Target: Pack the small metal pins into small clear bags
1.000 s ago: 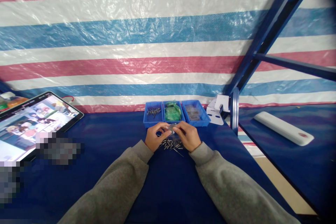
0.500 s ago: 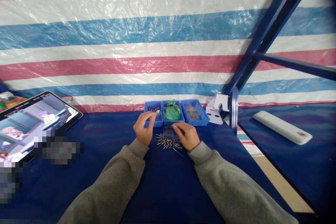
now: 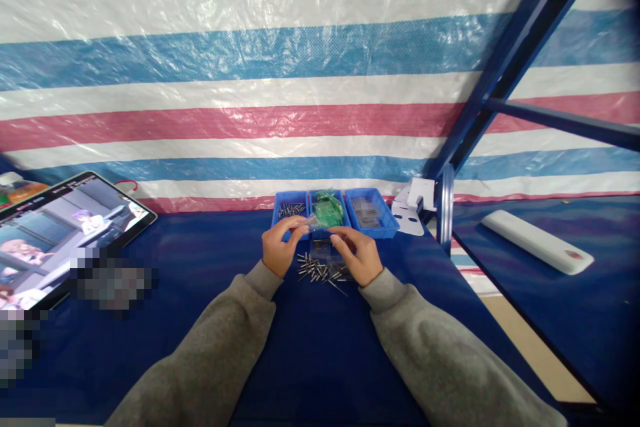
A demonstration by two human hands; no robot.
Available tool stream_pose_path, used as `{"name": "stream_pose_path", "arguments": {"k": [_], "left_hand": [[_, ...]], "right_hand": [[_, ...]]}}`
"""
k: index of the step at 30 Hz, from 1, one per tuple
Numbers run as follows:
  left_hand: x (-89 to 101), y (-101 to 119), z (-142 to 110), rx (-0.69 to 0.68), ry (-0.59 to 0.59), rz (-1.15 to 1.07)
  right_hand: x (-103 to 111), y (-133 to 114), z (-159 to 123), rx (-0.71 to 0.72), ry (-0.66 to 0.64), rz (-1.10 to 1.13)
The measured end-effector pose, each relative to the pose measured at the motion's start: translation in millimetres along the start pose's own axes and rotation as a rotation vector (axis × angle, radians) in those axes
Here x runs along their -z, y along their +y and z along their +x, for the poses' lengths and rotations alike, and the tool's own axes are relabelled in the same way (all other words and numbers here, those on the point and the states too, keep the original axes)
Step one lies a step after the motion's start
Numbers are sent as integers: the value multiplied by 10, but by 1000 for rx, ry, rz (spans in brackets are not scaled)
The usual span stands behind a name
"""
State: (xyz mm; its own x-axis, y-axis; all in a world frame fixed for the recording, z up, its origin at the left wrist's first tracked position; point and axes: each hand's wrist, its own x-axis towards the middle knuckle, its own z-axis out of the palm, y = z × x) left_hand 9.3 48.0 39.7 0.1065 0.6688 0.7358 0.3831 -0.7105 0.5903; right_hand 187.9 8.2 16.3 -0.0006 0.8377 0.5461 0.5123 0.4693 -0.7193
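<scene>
My left hand (image 3: 281, 245) pinches a small clear plastic bag (image 3: 313, 221) between thumb and fingertips, in front of the blue bins. Across from it, my right hand (image 3: 359, 255) has thumb and forefinger drawn close together; whatever may be between them is too small to make out. Below and between the hands lies a loose pile of slim metal pins (image 3: 316, 271), which look like rivets. Another clear plastic bag (image 3: 323, 251) lies flat at the pile's far side, partly behind my right fingers.
Three blue bins stand joined in a row: metal pins in the left bin (image 3: 277, 200), green plastic in the middle, clear bags in the right bin (image 3: 387, 230). White card pieces (image 3: 413, 220), a blue post, a tablet (image 3: 75, 233) and a white device (image 3: 537, 242) are around.
My left hand has moved right and slightly down with the small bag, away from the left bin and closer to my right hand. My right fingertips have risen slightly.
</scene>
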Motion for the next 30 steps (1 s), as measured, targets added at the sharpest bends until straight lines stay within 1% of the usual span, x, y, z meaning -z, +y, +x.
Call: {"name": "stream_pose_path", "arguments": {"k": [2,3,4,5,6,7,9,10,11,12,14,16,18,20,21,23,24,26,28,30], "left_hand": [[-30,20,-66,-30,-160,-12],[-42,26,-88,-43,-214,-20],[-49,30,-104,-53,-244,-26],[-50,30,-112,-58,-247,-24],[-46,26,-115,-58,-233,-14],[-38,20,-116,-52,-207,1],[-14,3,-116,-32,-179,33],[-2,-5,-120,-28,-185,46],[6,-15,-127,-30,-201,56],[10,-24,-136,-37,-219,66],[7,-46,-159,-51,-242,83],[-6,-74,-182,-52,-248,100],[-20,-102,-201,-43,-253,122],[-31,-123,-217,-31,-263,148],[-36,-130,-225,-24,-268,159],[-42,-138,-237,-16,-282,173],[-45,-140,-242,-15,-289,176],[-49,-141,-245,-22,-300,173],[-47,-135,-236,-40,-314,165],[-33,-105,-217,-68,-355,149]], "right_hand": [[-7,-1,-1,-50,-43,93],[-10,8,0,-62,-60,131],[-12,24,4,-72,-62,158],[-10,46,12,-88,-46,181],[-2,74,25,-114,-8,203],[11,105,44,-152,57,231],[57,172,91,-246,228,309],[85,203,116,-291,325,349],[114,231,138,-323,386,378],[142,253,156,-343,415,394],[184,273,169,-358,408,365],[203,263,158,-314,348,238],[201,234,133,-213,233,33],[184,207,102,-121,45,-173],[171,201,86,-100,-61,-257],[142,210,55,-104,-242,-376],[126,223,41,-116,-303,-417],[103,256,29,-143,-379,-468],[102,273,46,-172,-406,-492],[138,257,87,-184,-436,-485]]}}
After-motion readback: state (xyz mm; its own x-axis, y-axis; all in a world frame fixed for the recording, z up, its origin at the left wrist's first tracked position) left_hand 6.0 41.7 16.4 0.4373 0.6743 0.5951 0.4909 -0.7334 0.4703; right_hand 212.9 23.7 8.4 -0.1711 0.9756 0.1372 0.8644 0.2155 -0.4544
